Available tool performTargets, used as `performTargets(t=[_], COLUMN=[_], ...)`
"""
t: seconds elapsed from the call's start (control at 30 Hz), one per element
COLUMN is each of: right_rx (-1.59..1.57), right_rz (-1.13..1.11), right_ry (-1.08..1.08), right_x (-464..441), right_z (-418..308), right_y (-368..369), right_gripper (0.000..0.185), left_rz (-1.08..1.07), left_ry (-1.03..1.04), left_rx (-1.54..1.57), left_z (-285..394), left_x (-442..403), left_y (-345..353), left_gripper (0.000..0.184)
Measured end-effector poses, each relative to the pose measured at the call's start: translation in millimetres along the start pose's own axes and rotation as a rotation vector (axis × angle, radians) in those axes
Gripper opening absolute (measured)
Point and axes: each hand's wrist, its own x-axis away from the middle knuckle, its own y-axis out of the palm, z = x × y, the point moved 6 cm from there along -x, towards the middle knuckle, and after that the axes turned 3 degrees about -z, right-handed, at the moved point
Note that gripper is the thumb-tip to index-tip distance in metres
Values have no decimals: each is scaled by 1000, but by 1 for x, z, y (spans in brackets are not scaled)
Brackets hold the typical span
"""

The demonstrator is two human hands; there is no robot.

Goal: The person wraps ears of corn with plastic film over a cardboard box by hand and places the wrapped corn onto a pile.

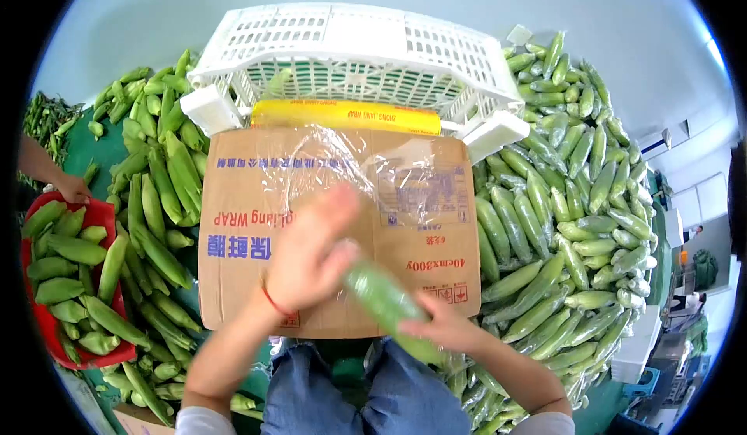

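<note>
My right hand is closed around an ear of corn in its green husk. Clear film shines on the husk, and the ear tilts over the front edge of the cardboard box. Blurred by motion, my left hand is above the box with its fingers stretched out and its thumb apart, close to the ear's upper end. A sheet of clear plastic film lies on the box top. Behind it, a yellow roll marked as wrap lies across the front of a white plastic crate.
Unwrapped corn is heaped on the left, film-wrapped corn on the right. Another person's hand touches a red basin of corn at far left. A white box stands beyond the right heap.
</note>
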Motion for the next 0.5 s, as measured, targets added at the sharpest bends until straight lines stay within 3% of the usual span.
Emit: performTargets(t=[0.07, 0.13, 0.2, 0.27, 0.3, 0.33, 0.37, 0.43, 0.47, 0.5], right_rx=[-643, -1068, -1748, -1865, -1896, -1810, -1732, -1549, -1328, -925], right_rz=[-240, -420, -1025, -1305, -1441, -1316, -1174, -846, -607, -479], right_ry=[193, 295, 36, -278, -451, -323, -202, -38, 21, -82], right_x=[-10, -18, -26, -42, -42, -47, -46, -30, -21, -14], right_z=[1, -21, -53, -62, -74, -74, -72, -47, -34, -38], right_y=[16, 40, 63, 93, 94, 94, 89, 80, 64, 45], right_gripper=[71, 73, 75, 82, 86, 86, 87, 83, 75, 73], left_rz=[-112, 214, 351, 376, 330, 275, 365, 416, 541, 605], left_ry=[149, 117, -205, -364, -332, -289, -501, -712, -772, -869], left_rx=[-28, 9, 741, 1322, 1543, 1767, 1621, 1183, 1028, 985], left_z=[37, 22, 4, -7, -11, -11, -18, -28, -41, -35], left_x=[13, 9, -5, -7, -9, -14, -4, 16, 33, 39], left_y=[23, 16, 12, 19, 22, 25, 27, 16, 13, 7], left_gripper=[46, 51, 56, 59, 58, 58, 41, 28, 22, 15])
